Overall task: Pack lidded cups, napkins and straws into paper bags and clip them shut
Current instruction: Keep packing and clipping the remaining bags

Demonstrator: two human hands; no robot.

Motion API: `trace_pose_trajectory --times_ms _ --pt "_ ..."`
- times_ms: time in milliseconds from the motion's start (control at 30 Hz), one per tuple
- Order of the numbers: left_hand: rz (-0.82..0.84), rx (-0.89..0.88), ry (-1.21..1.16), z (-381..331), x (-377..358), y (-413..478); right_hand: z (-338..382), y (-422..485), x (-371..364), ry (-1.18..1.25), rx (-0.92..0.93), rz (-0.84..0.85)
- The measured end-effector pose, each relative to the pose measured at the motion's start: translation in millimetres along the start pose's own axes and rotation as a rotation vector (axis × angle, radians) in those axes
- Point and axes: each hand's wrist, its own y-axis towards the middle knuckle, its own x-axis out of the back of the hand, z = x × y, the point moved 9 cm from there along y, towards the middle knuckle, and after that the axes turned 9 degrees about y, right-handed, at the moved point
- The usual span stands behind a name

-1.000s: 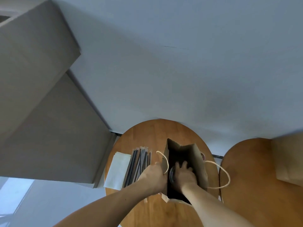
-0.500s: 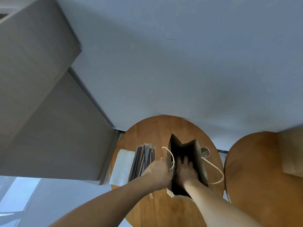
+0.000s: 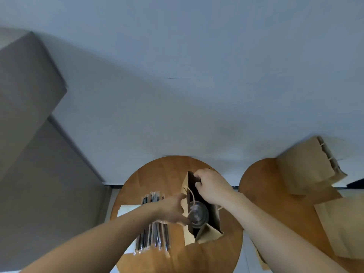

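Observation:
A brown paper bag [image 3: 209,232] stands open on the round wooden table [image 3: 157,174]. Inside it sits a clear lidded cup [image 3: 198,214], seen from above. My left hand [image 3: 173,208] grips the bag's left rim beside the cord handle. My right hand [image 3: 209,184] curls its fingers over the bag's far rim. A pile of wrapped dark straws [image 3: 152,236] lies left of the bag, partly under my left forearm. White napkins [image 3: 126,209] lie further left.
A second round wooden table [image 3: 262,186] stands to the right with several flat and folded brown paper bags [image 3: 307,168] on it. A grey cabinet [image 3: 29,134] fills the left. The white wall is just behind both tables.
My right hand has come out of the bag and now holds its far rim. The cup stays inside, its lid uncovered. The view has dipped, showing more of both tables.

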Motion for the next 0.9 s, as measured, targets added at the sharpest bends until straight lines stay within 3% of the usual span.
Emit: trace_pose_trajectory --times_ms 100,233,333,467,600,900 --pt "0.087 -0.009 0.119 25.8 8.6 -10.1 20.9 -0.8 5.9 0.086 0.032 -0.088" --pt "-0.194 0.143 0.131 84.3 53.4 -23.0 61.3 13.2 -17.0 0.138 0.108 -0.146" --pt "-0.321 0.267 0.046 141.4 65.2 -40.9 81.4 33.0 -73.6 0.201 0.108 -0.011" --pt "-0.271 0.378 -0.023 210.2 40.0 -55.1 67.1 53.7 -177.3 0.292 -0.067 0.203" --pt "-0.289 0.483 -0.165 258.0 12.1 -57.6 47.7 63.7 -265.1 0.222 -0.184 0.347" --pt "-0.321 0.599 -0.308 310.4 -23.7 -41.0 4.6 88.5 -362.1 0.212 -0.359 0.330"
